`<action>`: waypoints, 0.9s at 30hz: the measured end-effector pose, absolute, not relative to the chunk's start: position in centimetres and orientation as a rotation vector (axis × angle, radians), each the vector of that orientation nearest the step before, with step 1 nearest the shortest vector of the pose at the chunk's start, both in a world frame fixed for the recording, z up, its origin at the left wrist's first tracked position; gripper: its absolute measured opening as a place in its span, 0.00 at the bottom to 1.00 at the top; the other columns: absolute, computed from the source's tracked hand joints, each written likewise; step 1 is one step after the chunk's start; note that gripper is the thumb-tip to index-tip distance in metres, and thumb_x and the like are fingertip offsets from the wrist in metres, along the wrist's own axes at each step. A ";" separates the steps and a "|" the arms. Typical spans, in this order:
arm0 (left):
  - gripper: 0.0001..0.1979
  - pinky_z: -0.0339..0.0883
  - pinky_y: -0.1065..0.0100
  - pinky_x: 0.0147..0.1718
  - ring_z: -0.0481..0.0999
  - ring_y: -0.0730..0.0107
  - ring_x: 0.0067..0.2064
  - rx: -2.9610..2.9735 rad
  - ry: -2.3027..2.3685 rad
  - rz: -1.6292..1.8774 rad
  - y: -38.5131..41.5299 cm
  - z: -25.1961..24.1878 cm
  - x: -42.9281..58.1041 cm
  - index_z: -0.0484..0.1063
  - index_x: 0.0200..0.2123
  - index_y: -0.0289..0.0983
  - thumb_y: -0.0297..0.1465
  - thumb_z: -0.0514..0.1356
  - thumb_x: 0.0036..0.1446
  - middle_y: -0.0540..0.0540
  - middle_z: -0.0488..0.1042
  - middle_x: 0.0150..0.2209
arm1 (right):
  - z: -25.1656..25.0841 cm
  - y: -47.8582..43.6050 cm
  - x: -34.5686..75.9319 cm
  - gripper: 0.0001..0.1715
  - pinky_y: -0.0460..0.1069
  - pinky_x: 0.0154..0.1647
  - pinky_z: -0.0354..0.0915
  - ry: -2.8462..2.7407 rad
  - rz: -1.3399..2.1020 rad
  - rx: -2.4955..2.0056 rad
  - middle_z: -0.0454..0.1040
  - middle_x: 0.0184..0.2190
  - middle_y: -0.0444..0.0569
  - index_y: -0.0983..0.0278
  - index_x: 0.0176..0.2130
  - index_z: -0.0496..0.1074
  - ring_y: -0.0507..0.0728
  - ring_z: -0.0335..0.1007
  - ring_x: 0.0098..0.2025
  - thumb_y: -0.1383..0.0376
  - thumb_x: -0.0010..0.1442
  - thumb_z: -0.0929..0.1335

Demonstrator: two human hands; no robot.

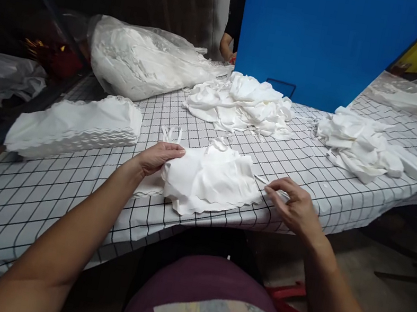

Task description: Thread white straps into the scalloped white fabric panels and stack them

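The white fabric piece (210,180) lies crumpled just below the middle of the frame, close to the near edge of the bench (44,191), and it sits between your two hands. Your left hand (157,158) rests at its left edge with the fingers stretched out and laid flat on the cloth, not closed around it. Your right hand (296,206) is just to the right of the piece, with thumb and fingertips pinched together on a thin white strip (261,180) that runs out from the fabric's right side. A small loop of white tape (172,133) lies on the bench just above your left hand. Further left, a neat stack of white pieces (77,125) with scalloped edges sits apart from the one you are handling. Above the middle of the frame a loose heap of white fabric (242,103) is spread on the black-and-white grid cloth that covers the bench, and a second heap (360,142) lies at the right. In the upper left a clear plastic bag (144,61) stuffed with white cloth rests on the far side of the bench. A blue panel (326,37) stands upright behind the heaps at the top of the frame, and another person's arm (225,46) shows just left of it. Your purple shirt (206,306) fills the bottom centre.
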State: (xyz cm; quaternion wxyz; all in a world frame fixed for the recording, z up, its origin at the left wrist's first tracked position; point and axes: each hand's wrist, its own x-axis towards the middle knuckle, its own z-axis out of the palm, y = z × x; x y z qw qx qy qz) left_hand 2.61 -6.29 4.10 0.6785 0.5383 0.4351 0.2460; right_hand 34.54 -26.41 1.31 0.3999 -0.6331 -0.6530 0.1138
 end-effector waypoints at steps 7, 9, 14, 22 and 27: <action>0.21 0.64 0.72 0.26 0.72 0.74 0.25 1.215 0.971 0.533 -6.1 3.4 3.0 0.77 0.32 0.31 0.38 0.76 0.38 0.47 0.76 0.27 | -1.3 -24.8 31.2 0.12 0.56 0.42 0.63 -2.091 0.045 -1.686 0.75 0.38 0.52 0.60 0.37 0.76 0.62 0.69 0.43 0.55 0.64 0.68; 0.22 0.64 0.71 0.27 0.73 0.73 0.27 1.218 0.978 0.545 -6.1 3.4 2.8 0.77 0.34 0.31 0.37 0.76 0.38 0.46 0.77 0.28 | -1.3 -24.6 31.1 0.14 0.55 0.42 0.64 -2.084 0.077 -1.663 0.75 0.36 0.53 0.61 0.34 0.76 0.61 0.68 0.41 0.57 0.66 0.66; 0.22 0.63 0.71 0.31 0.72 0.73 0.30 1.275 1.023 0.621 -5.8 2.9 2.7 0.77 0.37 0.31 0.37 0.75 0.39 0.46 0.76 0.31 | -0.2 -25.2 32.5 0.13 0.53 0.37 0.68 -1.756 0.284 -1.615 0.74 0.35 0.51 0.60 0.35 0.76 0.57 0.71 0.35 0.57 0.66 0.66; 0.20 0.65 0.65 0.38 0.71 0.67 0.38 1.727 1.192 0.812 -8.6 3.3 3.5 0.72 0.44 0.36 0.38 0.68 0.50 0.45 0.72 0.40 | -0.7 -26.9 35.8 0.12 0.51 0.32 0.68 -1.510 0.364 -1.772 0.75 0.35 0.50 0.59 0.34 0.75 0.57 0.72 0.33 0.54 0.62 0.69; 0.25 0.64 0.63 0.37 0.69 0.59 0.40 2.132 1.110 0.730 -14.2 2.2 3.7 0.72 0.44 0.39 0.45 0.71 0.46 0.44 0.71 0.40 | -1.2 -27.0 35.4 0.16 0.52 0.34 0.69 -1.631 0.384 -1.753 0.76 0.38 0.51 0.58 0.44 0.75 0.58 0.73 0.35 0.52 0.63 0.67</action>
